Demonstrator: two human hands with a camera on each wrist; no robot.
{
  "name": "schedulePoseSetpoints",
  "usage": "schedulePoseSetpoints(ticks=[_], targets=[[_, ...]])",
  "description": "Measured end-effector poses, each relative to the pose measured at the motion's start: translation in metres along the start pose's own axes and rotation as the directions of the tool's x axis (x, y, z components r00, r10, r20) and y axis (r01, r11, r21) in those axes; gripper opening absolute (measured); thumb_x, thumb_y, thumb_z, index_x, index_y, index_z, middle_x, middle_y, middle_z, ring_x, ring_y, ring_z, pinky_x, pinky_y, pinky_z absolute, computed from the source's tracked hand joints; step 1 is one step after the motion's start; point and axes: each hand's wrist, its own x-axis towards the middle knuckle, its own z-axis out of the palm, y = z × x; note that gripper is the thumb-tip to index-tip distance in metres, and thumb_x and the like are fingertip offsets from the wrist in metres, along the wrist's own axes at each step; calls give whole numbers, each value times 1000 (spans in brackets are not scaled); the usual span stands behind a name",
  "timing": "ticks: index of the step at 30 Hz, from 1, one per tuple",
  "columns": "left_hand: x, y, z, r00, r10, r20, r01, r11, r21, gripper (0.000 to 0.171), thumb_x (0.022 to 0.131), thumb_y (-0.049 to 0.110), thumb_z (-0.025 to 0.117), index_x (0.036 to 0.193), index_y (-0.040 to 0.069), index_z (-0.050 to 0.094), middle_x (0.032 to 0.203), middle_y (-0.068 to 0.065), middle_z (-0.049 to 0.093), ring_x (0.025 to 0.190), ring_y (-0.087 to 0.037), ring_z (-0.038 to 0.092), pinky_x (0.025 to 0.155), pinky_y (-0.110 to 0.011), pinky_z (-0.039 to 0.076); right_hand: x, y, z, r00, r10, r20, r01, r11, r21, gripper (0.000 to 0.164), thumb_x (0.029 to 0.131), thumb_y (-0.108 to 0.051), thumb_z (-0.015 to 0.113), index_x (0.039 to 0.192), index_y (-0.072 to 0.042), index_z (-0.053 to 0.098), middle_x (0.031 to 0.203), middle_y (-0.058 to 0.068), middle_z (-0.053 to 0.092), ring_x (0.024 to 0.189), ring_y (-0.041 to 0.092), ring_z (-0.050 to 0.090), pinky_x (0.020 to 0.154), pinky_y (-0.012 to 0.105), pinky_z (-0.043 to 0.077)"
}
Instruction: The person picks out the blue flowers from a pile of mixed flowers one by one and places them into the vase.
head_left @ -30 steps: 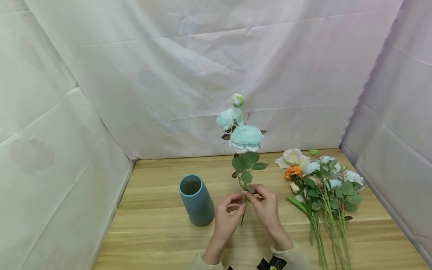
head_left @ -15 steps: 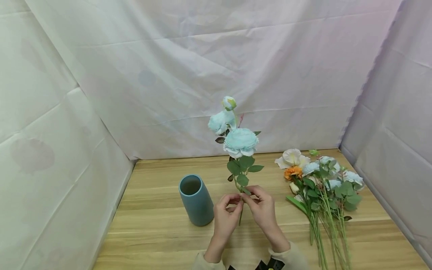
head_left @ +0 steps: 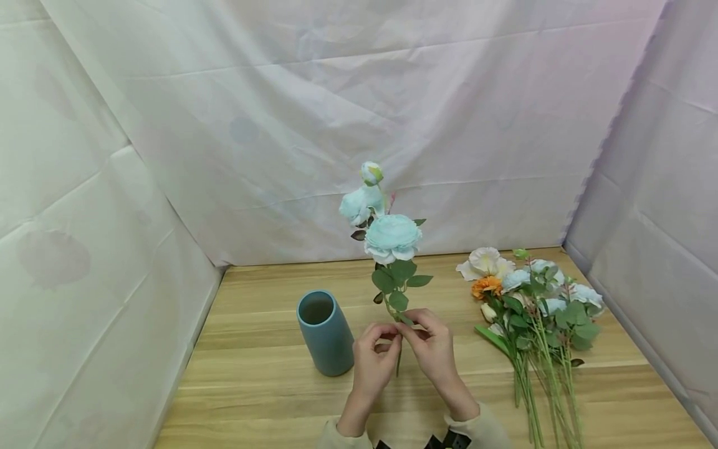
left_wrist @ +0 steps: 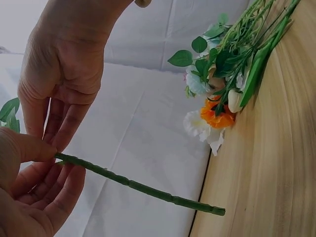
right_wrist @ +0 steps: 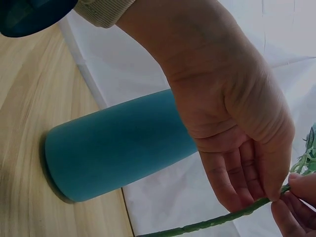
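A pale blue artificial flower (head_left: 392, 237) with two blooms, a bud and green leaves stands nearly upright between both hands. My left hand (head_left: 373, 362) pinches its green stem (left_wrist: 143, 188) between thumb and fingers. Just above, at the lower leaves, my right hand (head_left: 433, 349) pinches the same stem, its fingertips close to the left ones. The stem's cut end hangs free below the hands, seen in the left wrist view. A blue vase (head_left: 328, 340) stands upright on the table, left of the left hand; its dark opening shows nothing inside.
Several loose artificial flowers lie on the right of the wooden table (head_left: 252, 386): a white bloom (head_left: 485, 264), an orange bloom (head_left: 487, 287), pale blue ones and long green stems (head_left: 552, 386). White cloth (head_left: 314, 125) hangs behind and at both sides.
The flower has shifted left and slightly down, its top leaning a bit more to the left. Both hands have moved slightly left with it, still pinching the stem. The vase stays put.
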Motion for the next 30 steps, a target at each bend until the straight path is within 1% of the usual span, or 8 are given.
schedulePoseSetpoints(ticks=[3, 9, 11, 14, 18, 23, 25, 30], targets=[[-1, -3, 0, 999, 45, 1, -45, 999, 19, 15, 76, -18, 63, 84, -6, 64, 81, -18, 62, 70, -31, 64, 55, -32, 56, -3, 11, 1, 1000, 7, 11, -7, 1000, 16, 19, 73, 18, 67, 85, 4, 68, 85, 16, 64, 76, 19, 63, 62, 24, 55], [-3, -25, -2, 995, 91, -35, -88, 992, 90, 17, 75, -16, 66, 84, -1, 64, 80, -14, 62, 69, -25, 63, 54, -26, 55, -7, 26, -3, 995, 102, 24, -102, 994, 32, 18, 79, 8, 69, 93, -1, 69, 92, 11, 66, 83, 18, 64, 68, 25, 55], [-3, -30, -5, 994, 95, -48, -89, 990, 112, 18, 75, -13, 68, 84, 2, 65, 80, -11, 62, 70, -21, 62, 55, -24, 54, -7, 27, -6, 992, 128, 19, -129, 991, 33, 18, 79, 8, 68, 94, -2, 69, 93, 10, 67, 83, 19, 64, 68, 24, 55], [-1, -32, -12, 993, 105, -63, -96, 987, 130, 19, 75, -12, 68, 84, 5, 65, 82, -9, 62, 72, -17, 61, 56, -22, 54, -7, 22, -11, 988, 152, 2, -152, 988, 32, 19, 79, 11, 67, 94, 0, 69, 92, 13, 66, 82, 21, 64, 68, 24, 54], [2, -32, -19, 991, 104, -84, -91, 986, 139, 17, 76, -11, 67, 84, 4, 66, 84, -10, 62, 73, -17, 61, 57, -22, 54, -7, 11, -16, 984, 178, -17, -178, 984, 6, 18, 77, 15, 66, 91, 3, 68, 88, 13, 65, 80, 22, 64, 66, 24, 54], [6, -27, -25, 987, 115, -113, -95, 980, 173, 17, 74, -12, 68, 82, 2, 65, 83, -10, 62, 72, -18, 62, 56, -21, 54, -10, 8, -22, 978, 210, -15, -211, 977, -29, 15, 77, 15, 66, 89, 5, 67, 87, 15, 65, 78, 25, 64, 65, 25, 55], [9, -22, -27, 982, 141, -123, -116, 976, 186, 18, 73, -14, 68, 81, 1, 65, 82, -11, 62, 71, -20, 62, 54, -23, 53, -13, 10, -24, 977, 215, -15, -215, 976, -28, 13, 78, 13, 66, 89, 5, 67, 87, 16, 65, 79, 25, 64, 65, 25, 55], [20, 8, -37, 961, 248, -125, -219, 953, 207, 18, 69, -20, 65, 78, -4, 62, 77, -17, 60, 66, -26, 60, 50, -26, 53, -19, 17, -28, 978, 207, -27, -207, 978, -17, 14, 78, 14, 66, 88, 6, 67, 86, 16, 65, 78, 25, 65, 65, 24, 55]])
